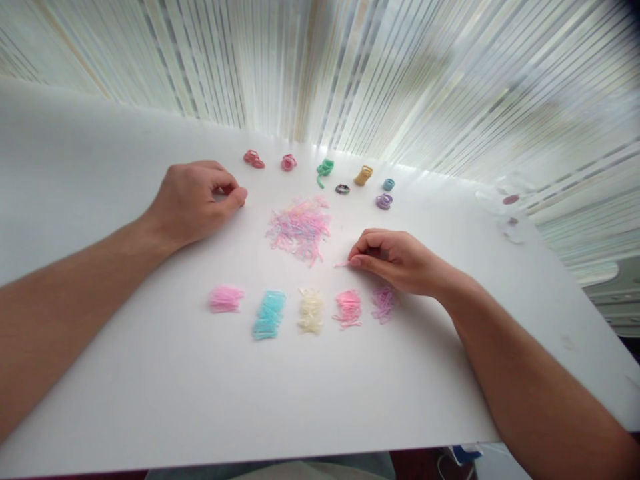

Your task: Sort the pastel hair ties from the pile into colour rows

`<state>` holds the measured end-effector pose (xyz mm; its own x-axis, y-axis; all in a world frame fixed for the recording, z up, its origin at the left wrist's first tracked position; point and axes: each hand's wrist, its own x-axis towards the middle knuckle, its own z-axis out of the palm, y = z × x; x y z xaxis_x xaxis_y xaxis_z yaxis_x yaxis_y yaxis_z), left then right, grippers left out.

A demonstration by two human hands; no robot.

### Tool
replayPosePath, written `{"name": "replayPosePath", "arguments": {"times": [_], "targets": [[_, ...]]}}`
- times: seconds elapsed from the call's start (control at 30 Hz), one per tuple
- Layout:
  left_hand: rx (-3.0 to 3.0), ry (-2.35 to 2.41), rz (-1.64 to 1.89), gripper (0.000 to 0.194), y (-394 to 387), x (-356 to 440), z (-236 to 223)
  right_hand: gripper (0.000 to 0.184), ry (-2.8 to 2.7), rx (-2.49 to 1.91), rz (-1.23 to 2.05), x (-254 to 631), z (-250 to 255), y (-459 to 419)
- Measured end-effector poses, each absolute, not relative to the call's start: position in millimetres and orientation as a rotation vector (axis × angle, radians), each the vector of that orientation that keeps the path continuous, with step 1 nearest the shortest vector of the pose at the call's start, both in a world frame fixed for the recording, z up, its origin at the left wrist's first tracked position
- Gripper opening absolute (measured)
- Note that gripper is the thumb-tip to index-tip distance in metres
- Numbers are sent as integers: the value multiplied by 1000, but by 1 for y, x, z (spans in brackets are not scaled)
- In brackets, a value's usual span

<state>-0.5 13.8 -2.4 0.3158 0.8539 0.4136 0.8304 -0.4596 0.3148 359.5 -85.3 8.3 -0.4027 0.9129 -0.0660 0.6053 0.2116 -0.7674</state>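
My right hand [395, 259] pinches a thin pale pink rubber band [341, 265] between thumb and forefinger, just above the white table. To its left lies a loose mixed heap of pastel rubber bands [300, 228]. On the left, my left hand [200, 200] rests on the table with curled fingers, thumb against forefinger, and nothing shows in it. Nearer me are sorted piles in a row: bright pink bands [227, 299], light blue bands [269, 315], cream bands [311, 311], coral pink bands [348, 309] and lilac bands [383, 305], the last beside my right wrist.
Along the back stand small coils: red [254, 159], pink [289, 162], green [325, 171], yellow [363, 175], blue [389, 184] and purple [384, 201]. A dark multicoloured ring [343, 189] lies among them. Clear plastic pieces [510, 200] sit far right, before a string curtain [310, 73].
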Motion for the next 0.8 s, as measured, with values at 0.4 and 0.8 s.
{"name": "replayPosePath", "arguments": {"times": [0.4,0.8], "targets": [[2526,1574,843,41,13,-2,-3,25,-2246,-1231,1201,362,38,-96],[2512,1583,833,40,14,-3,-4,16,-2320,-1245,1251,356,41,-101]]}}
